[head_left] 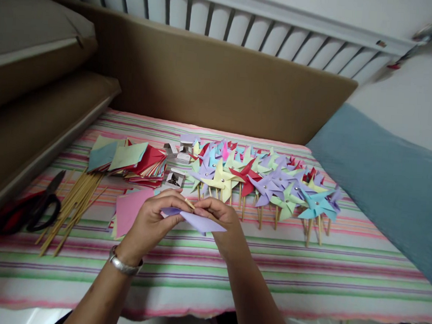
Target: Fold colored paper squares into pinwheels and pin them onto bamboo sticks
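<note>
Between my two hands is a purple paper pinwheel [200, 221], held above the striped cloth. My left hand [158, 216], with a silver bracelet at its wrist, pinches the pinwheel's left part between thumb and fingers. With its fingers closed, my right hand [221, 219] grips a wooden stick [190, 203] whose end shows just above the paper. The spot where stick and paper meet is hidden by the fingers. Just beyond my hands stands a small open box of pins [175, 179]. A pink paper sheet [133, 210] lies beside my left wrist.
Many finished pinwheels [274, 181] on sticks lie to the right. Stacks of coloured paper squares [145, 164] are at back left. Loose wooden sticks [74, 211] and black-handled scissors [44, 209] lie on the left. A brown padded panel [214, 83] borders the back.
</note>
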